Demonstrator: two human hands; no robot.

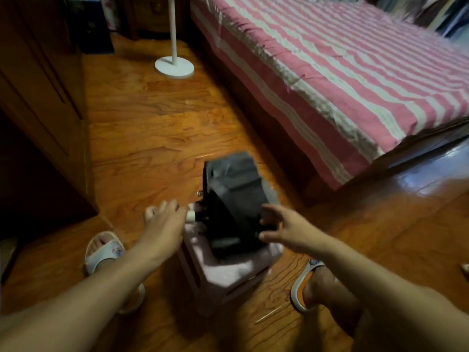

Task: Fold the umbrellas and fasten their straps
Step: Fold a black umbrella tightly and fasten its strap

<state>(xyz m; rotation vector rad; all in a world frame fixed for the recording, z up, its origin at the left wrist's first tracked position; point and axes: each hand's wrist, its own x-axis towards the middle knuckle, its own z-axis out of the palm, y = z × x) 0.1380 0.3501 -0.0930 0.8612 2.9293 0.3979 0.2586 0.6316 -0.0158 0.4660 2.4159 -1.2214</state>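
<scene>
A dark grey and black umbrella (pixel 232 199), bunched up and blurred, lies on a small pink stool (pixel 223 270) in the middle of the wooden floor. A white handle end (pixel 190 216) sticks out at its left. My left hand (pixel 162 222) reaches in from the left with fingers spread, just beside that white end, holding nothing. On the other side my right hand (pixel 281 226) comes in with its fingers stretched out at the dark fabric's edge; whether it touches the fabric is lost in the blur.
A bed with a pink and white striped cover (pixel 342 72) fills the right and back. A white stand with a round base (pixel 174 64) is on the floor behind. Dark wooden furniture (pixel 43 102) lines the left. My feet in slippers (pixel 104 250) flank the stool.
</scene>
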